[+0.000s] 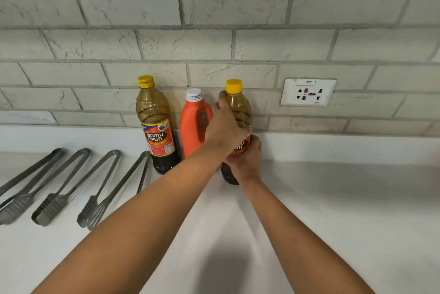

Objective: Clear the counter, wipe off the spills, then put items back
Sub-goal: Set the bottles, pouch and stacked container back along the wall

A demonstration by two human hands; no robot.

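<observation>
Three bottles stand on the white counter against the brick wall. On the left is a yellow-capped soy sauce bottle, in the middle an orange bottle with a white cap. Both my hands hold the right yellow-capped soy sauce bottle. My left hand wraps its upper body. My right hand grips its lower part over the label. The bottle stands upright with its base at the counter; I cannot tell if it touches.
Several metal tongs lie side by side on the counter at the left, handles toward the wall. A white wall socket sits on the brick backsplash right of the bottles.
</observation>
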